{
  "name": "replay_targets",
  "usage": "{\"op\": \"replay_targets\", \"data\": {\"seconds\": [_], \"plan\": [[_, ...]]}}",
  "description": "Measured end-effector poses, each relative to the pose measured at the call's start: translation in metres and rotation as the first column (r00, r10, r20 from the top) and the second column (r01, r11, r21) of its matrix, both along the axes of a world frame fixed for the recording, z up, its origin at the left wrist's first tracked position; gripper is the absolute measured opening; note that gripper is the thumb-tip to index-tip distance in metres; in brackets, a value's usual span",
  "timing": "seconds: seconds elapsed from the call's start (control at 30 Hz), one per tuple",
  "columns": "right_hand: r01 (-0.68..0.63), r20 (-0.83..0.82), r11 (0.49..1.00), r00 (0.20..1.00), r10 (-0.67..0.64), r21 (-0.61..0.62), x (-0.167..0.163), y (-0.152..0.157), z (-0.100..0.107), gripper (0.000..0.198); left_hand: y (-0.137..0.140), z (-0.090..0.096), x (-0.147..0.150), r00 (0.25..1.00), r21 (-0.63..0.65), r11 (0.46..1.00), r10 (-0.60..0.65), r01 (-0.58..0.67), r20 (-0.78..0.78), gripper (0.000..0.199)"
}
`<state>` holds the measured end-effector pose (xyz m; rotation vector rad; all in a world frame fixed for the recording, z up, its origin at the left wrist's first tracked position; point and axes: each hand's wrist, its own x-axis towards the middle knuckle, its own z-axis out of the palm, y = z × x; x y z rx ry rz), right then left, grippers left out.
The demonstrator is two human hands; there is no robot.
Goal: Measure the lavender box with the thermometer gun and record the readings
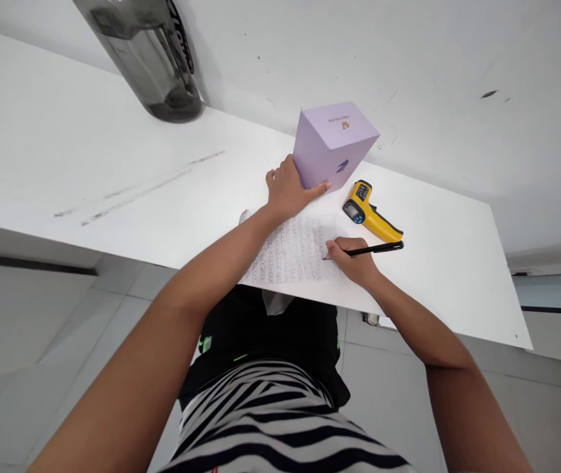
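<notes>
My right hand (357, 260) is closed around a black pen (376, 249). The pen's tip meets the right side of a sheet of paper (290, 253) covered with dense rows of handwriting. At the lower left of a light purple box (332, 144), my left hand (288, 189) grips it, the thumb lying along the front bottom edge and the fingers bent at the left side. The box stands against the wall on the white table. My left forearm hides part of the paper. A yellow and black infrared thermometer (372, 213) lies just beyond the pen.
A large grey see-through bottle (150, 66) stands at the back left of the white table (458, 243). The wall (408, 66) runs along the table's back edge. Dark scuffs mark the tabletop on the left. The table's front edge is close to my lap.
</notes>
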<state>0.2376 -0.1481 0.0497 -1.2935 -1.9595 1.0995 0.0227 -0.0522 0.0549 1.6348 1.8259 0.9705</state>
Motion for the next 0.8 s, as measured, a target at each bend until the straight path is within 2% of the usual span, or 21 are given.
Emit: {"op": "replay_targets", "data": {"seconds": [0.5, 0.8], "plan": [[-0.081, 0.004, 0.997, 0.997, 0.081, -0.014, -0.0009, 0.0005, 0.0055, 0.066, 0.0002, 0.0001, 0.001, 1.0, 0.018, 1.0, 0.001, -0.001, -0.003, 0.095], [-0.037, 0.02, 0.999, 0.999, 0.037, -0.01, 0.0015, 0.0008, 0.0024, 0.066, 0.0, 0.0009, 0.001, 1.0, 0.001, 1.0, 0.002, -0.002, -0.006, 0.095]]}}
